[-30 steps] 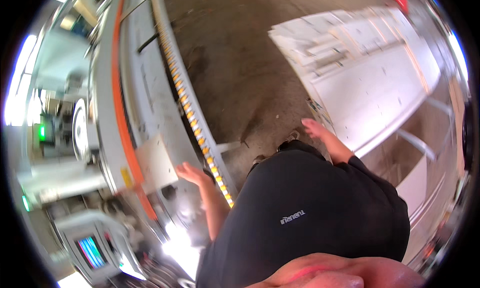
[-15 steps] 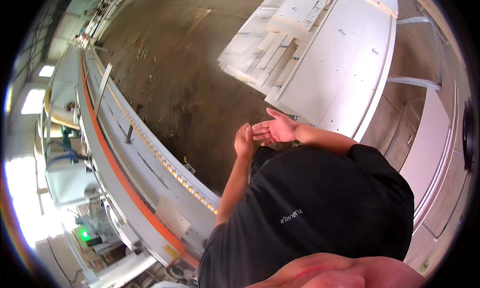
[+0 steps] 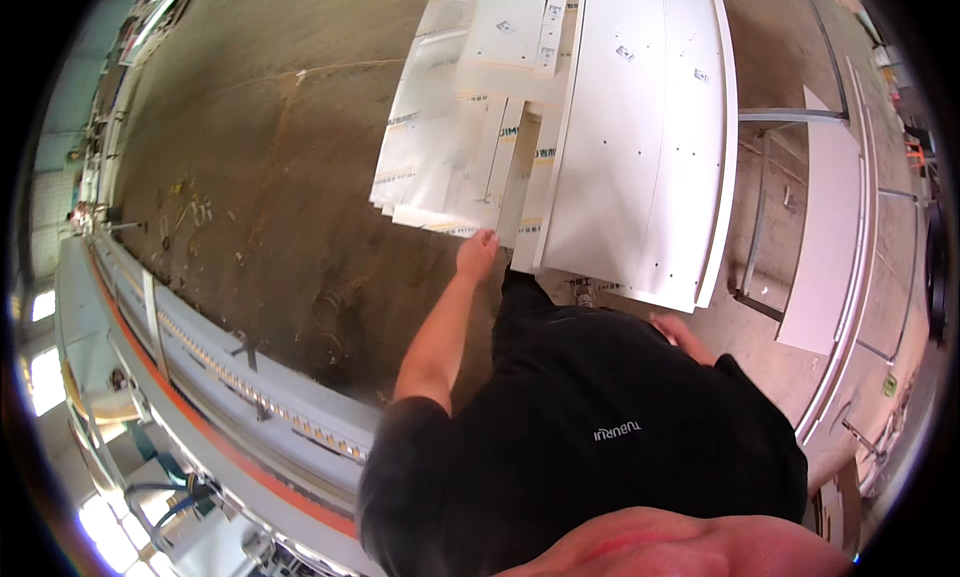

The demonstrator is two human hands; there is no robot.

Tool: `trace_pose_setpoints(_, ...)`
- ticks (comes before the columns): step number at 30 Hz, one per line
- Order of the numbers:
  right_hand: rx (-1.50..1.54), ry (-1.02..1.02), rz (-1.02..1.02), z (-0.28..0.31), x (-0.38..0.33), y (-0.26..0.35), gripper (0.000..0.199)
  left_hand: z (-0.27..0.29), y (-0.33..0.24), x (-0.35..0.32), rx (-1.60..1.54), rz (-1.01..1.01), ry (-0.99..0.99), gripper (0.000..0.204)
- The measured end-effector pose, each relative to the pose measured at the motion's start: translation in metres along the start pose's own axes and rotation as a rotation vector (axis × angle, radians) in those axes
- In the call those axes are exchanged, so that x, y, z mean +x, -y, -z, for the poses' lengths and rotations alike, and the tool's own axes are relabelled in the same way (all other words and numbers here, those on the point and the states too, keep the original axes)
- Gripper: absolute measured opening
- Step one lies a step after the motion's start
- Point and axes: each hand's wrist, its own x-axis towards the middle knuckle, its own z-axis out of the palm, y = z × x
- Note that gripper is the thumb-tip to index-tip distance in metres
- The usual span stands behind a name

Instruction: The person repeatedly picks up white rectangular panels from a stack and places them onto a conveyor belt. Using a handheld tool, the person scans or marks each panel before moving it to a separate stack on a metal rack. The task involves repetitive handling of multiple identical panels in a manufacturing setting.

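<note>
My left hand (image 3: 477, 256) is beside the near edge of a stack of white panels (image 3: 425, 167), its fingers curled together. Whether it touches the stack or has anything inside its fingers, I cannot make out. Lower down on the right, my right hand (image 3: 676, 333) is near my body, below the end of a long white panel (image 3: 640, 177) with small drilled holes. Its fingers are mostly hidden. Smaller panels and strips (image 3: 507, 22) lie on top of the stack, some with printed film.
A long machine bed (image 3: 250, 377) with an orange strip and a row of yellow rollers runs along the left. Scraps (image 3: 195, 212) litter the brown floor (image 3: 260, 157). To the right stand a metal frame (image 3: 790, 115) and a pale board (image 3: 825, 237).
My hands were together in front of me and have parted. The left is now at the panel stack, the right lower beside my body. The view has turned rightward, bringing the panels more central.
</note>
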Motion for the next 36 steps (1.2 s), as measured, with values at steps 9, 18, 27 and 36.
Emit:
trace_pose_setpoints(9,0.314,-0.21,-0.266,-0.11,-0.168,0.041,0.057,0.061,-0.01,0.351,0.223,-0.156,-0.028,0.047)
trace_pose_setpoints(18,0.441,-0.273,-0.333,-0.178,-0.223,0.116,0.055,0.065,-0.1,0.555,0.293,0.045,-0.434,0.063)
trace_pose_setpoints(27,0.477,-0.313,-0.409,-0.199,-0.255,0.136,0.052,0.108,-0.055,0.619,0.054,-0.009,-0.088,0.085)
trace_pose_setpoints(36,0.479,-0.342,-0.382,-0.21,-0.253,0.133,0.05,0.162,0.024,0.482,-0.343,0.24,0.527,0.091)
